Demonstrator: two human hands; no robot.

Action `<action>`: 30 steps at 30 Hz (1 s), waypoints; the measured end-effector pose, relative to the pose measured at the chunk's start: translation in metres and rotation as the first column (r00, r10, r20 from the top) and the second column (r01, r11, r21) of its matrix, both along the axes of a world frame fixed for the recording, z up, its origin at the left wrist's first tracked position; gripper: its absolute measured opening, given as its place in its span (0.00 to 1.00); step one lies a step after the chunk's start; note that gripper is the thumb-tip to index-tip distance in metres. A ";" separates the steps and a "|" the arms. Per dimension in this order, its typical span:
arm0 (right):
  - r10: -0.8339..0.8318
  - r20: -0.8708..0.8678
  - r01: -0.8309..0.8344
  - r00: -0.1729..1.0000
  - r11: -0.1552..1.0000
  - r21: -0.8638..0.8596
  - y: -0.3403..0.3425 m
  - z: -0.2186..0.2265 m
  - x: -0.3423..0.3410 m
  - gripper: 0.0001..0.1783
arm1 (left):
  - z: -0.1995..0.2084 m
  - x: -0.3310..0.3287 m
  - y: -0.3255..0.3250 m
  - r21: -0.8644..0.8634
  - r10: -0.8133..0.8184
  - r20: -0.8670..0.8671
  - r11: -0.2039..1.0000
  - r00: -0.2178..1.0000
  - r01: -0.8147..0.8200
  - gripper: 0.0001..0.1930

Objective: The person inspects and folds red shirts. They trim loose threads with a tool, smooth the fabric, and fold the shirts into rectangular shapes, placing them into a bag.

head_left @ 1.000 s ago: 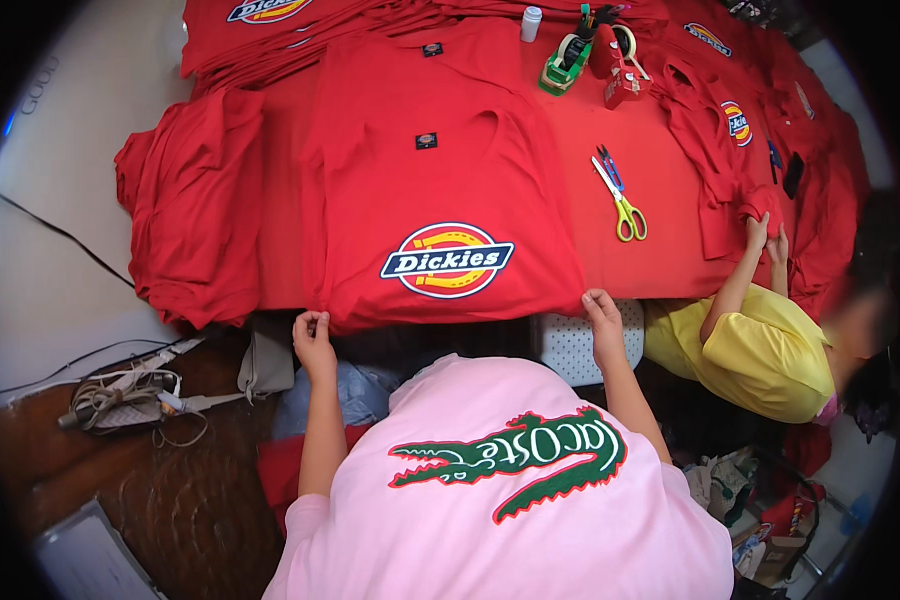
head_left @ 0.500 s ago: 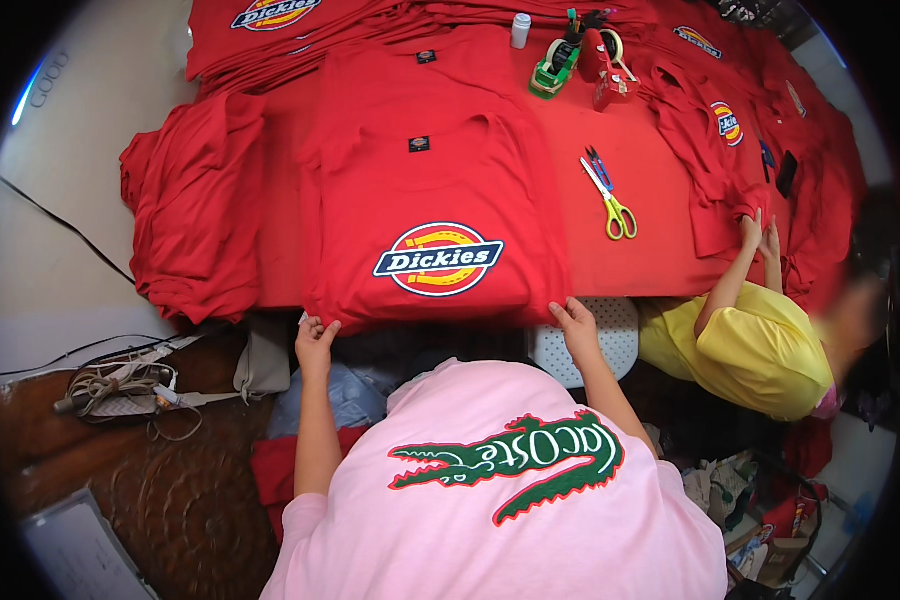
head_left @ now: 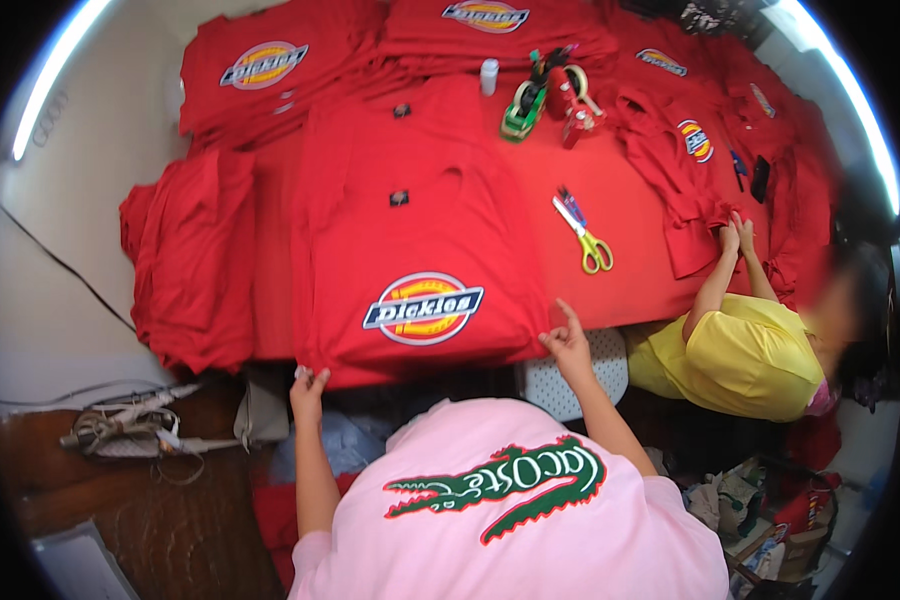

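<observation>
A red T-shirt [head_left: 420, 245] with an oval printed emblem lies spread in front of me, neck end away, on top of another red shirt [head_left: 395, 125]. At its lower left corner my left hand [head_left: 309, 390] pinches the hem. My right hand [head_left: 568, 350] is at the lower right corner, index finger stretched away from the thumb; the thumb side is at the shirt's edge. Yellow-handled scissors [head_left: 596, 252] lie to the right on the red tabletop [head_left: 625, 290], beside small blue thread snips [head_left: 573, 204].
Red shirts [head_left: 190, 265] are heaped at the left, with stacks of printed ones [head_left: 270, 70] behind. A green tape dispenser [head_left: 523, 112], a red one [head_left: 578, 125] and a white bottle [head_left: 489, 76] stand at the back. On the right, a co-worker in yellow [head_left: 740, 360] handles another red shirt.
The table and shirts sit lower in the picture as the view has tilted. My right index finger has lifted away from the shirt corner; my left hand keeps its pinch.
</observation>
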State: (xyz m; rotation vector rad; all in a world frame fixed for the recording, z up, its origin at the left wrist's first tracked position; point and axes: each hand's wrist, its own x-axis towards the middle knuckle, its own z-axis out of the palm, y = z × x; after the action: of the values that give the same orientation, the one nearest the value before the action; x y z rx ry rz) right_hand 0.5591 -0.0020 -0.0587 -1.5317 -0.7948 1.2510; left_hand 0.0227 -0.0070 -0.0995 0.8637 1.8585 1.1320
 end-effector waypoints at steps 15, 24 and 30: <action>0.341 -0.232 -0.226 0.911 0.883 0.411 0.089 0.290 0.089 0.10 | 0.291 -0.070 0.084 0.550 -0.379 0.209 0.808 0.901 0.212 0.23; 0.501 -0.225 -0.401 0.836 0.837 0.374 0.301 0.358 0.005 0.23 | 0.342 0.057 0.289 0.184 -0.682 0.517 0.679 0.518 0.710 0.34; 0.441 -0.196 -0.295 0.876 0.811 0.505 0.462 0.367 -0.037 0.14 | 0.268 0.093 0.390 0.148 -0.505 0.378 0.860 0.776 0.488 0.13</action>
State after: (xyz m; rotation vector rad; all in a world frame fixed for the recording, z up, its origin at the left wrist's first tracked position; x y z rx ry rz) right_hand 0.5226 0.4601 0.3080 -0.7879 -1.1272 1.4105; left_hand 0.1159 0.3831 0.1680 0.9828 1.1674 0.9217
